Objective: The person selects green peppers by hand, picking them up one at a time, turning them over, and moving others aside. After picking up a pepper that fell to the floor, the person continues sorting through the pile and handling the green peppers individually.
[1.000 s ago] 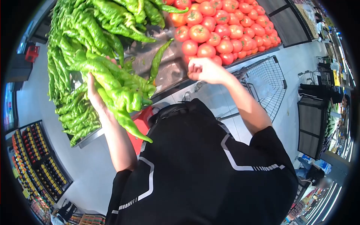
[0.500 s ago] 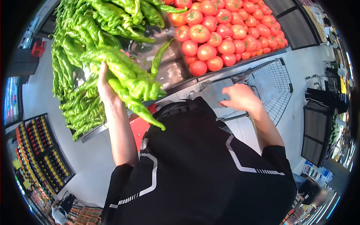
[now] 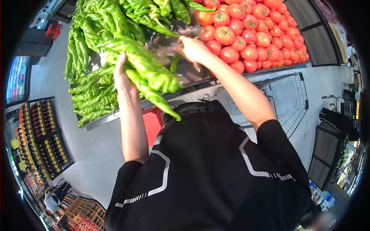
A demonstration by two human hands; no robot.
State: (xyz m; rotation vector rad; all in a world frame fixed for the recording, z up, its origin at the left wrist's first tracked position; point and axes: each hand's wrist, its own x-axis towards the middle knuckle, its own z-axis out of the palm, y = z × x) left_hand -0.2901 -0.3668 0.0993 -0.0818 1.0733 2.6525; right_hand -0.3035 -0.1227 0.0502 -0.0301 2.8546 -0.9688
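Observation:
A bunch of long, wrinkled green peppers (image 3: 148, 71) lies across my left hand (image 3: 125, 79), which is closed around it with the thumb on top. One pepper in the bunch hangs lower, its tip toward my black shirt. My right hand (image 3: 192, 49) reaches over the dark display tray (image 3: 189, 75), fingers curled at the upper part of a single green pepper (image 3: 175, 63). The hand hides that end, so the exact grip is hard to see. Beyond both hands is a large pile of green peppers (image 3: 104, 17).
Red tomatoes (image 3: 246, 36) are heaped right of the tray. A wire shopping cart (image 3: 287, 96) stands by the stand's front edge, near a red object (image 3: 152, 125) beside my body. Bottle shelves (image 3: 44, 134) are at left, with black crates (image 3: 327, 150) at right.
My right hand has moved from above the cart, forward and left, to the single pepper on the tray. The left hand still holds its bunch. The view has shifted slightly.

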